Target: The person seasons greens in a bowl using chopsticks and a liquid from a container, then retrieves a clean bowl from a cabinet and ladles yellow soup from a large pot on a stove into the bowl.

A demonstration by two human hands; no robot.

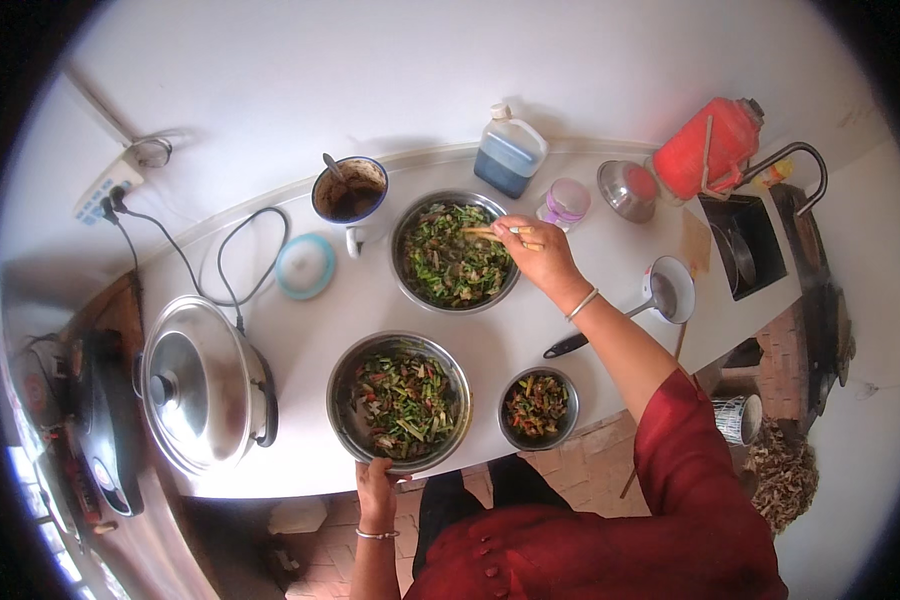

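My right hand [534, 251] is closed around wooden chopsticks [480, 231], whose tips reach into chopped green vegetables [457, 262] in the rear steel bowl [400, 281]. At the counter's front edge, my left hand [377, 484] grips the rim of a second steel bowl [337, 420], which holds chopped greens with red pieces [409, 405]. To its right stands a small steel bowl [504, 435] with a similar mixed food [538, 405]. Behind and left of the rear bowl is an enamel mug [319, 201] with dark sauce and a spoon [334, 166] in it.
A lidded electric pot [202, 390], its cord and a blue-rimmed lid [305, 266] occupy the left. Along the back stand a jug of dark liquid [508, 154], a jar [566, 201] and a red thermos [709, 150]. A ladle [570, 345] rests in an enamel bowl [686, 296] near the sink [746, 247].
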